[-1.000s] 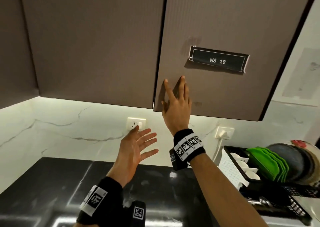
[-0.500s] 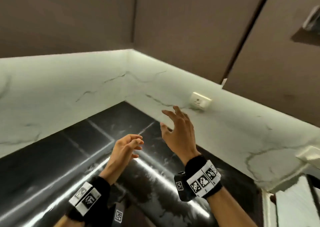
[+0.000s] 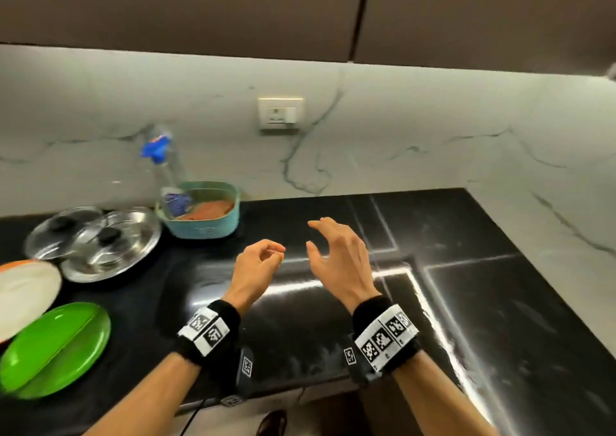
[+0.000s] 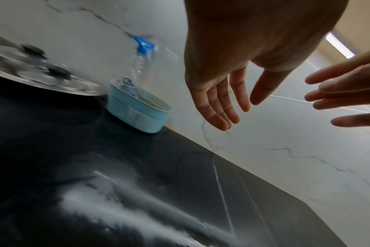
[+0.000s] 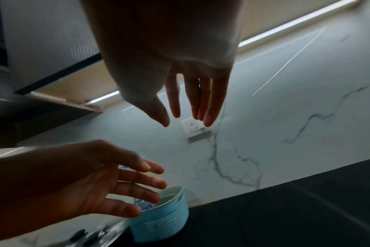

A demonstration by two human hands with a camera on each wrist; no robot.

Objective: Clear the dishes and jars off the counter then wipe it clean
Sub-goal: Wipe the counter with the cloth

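Observation:
Both my hands hover empty above the black counter (image 3: 483, 302). The left hand (image 3: 273, 255) has loosely curled fingers; from the left wrist view it (image 4: 232, 107) looks relaxed and holds nothing. Beside it the right hand (image 3: 320, 235) is spread, with nothing in it (image 5: 186, 113). On the counter's left lie two green plates (image 3: 56, 345), a white plate (image 3: 23, 289) with an orange rim, and a steel plate (image 3: 133, 252) carrying two glass lids (image 3: 63, 232). All are well left of my hands.
A teal basket (image 3: 203, 229) stands against the marble wall, holding a spray bottle (image 3: 163, 155) and an orange cloth (image 3: 210, 209). A wall socket (image 3: 280, 114) sits above it. Brown cabinets (image 3: 200, 9) hang overhead. The counter ends at a wall corner on the right.
My right hand has come off the cabinet door and both hands have dropped over the counter. The view has swung down and left, bringing the plates, lids and basket into sight.

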